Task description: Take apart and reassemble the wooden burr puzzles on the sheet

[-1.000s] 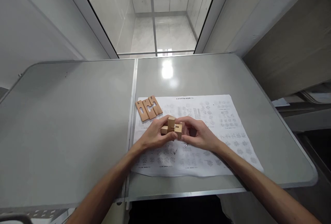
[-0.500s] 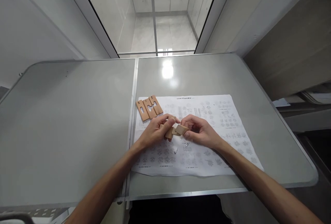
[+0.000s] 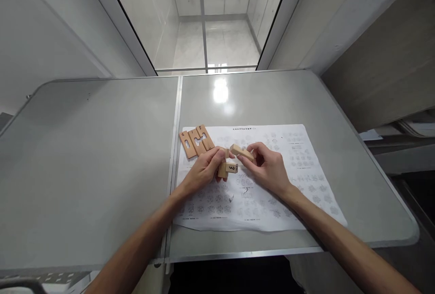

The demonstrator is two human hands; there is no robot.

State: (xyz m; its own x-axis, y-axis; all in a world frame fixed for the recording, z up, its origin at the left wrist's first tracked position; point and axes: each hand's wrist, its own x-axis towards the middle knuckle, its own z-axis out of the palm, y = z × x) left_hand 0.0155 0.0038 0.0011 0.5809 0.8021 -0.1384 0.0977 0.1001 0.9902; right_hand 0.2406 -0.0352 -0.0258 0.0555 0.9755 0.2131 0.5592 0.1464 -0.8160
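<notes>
My left hand (image 3: 206,167) is closed around a cluster of light wooden puzzle pieces (image 3: 222,170); one block sticking out to the right bears a handwritten 3. Between the thumb and fingers of my right hand (image 3: 270,166) is a single wooden puzzle piece (image 3: 241,152), a notched bar tilted down to the right, just apart from the cluster. Up and left of my left hand, flat wooden pieces (image 3: 197,142) with cut-out slots and handwritten numbers lie side by side. Under both hands spreads a printed sheet (image 3: 288,212) of small diagrams. My left fingers partly hide the cluster.
The grey folding table (image 3: 102,167) has a metal seam (image 3: 176,108) left of the sheet. Two small shiny bits (image 3: 231,199) lie on the paper. A glass-panelled opening (image 3: 217,40) is beyond the table, and a shelf with papers (image 3: 408,128) stands at right.
My right hand has drawn its wooden piece up and away from the cluster, turning it lengthwise. The block marked 3 now shows in my left hand, which has stayed nearly in place.
</notes>
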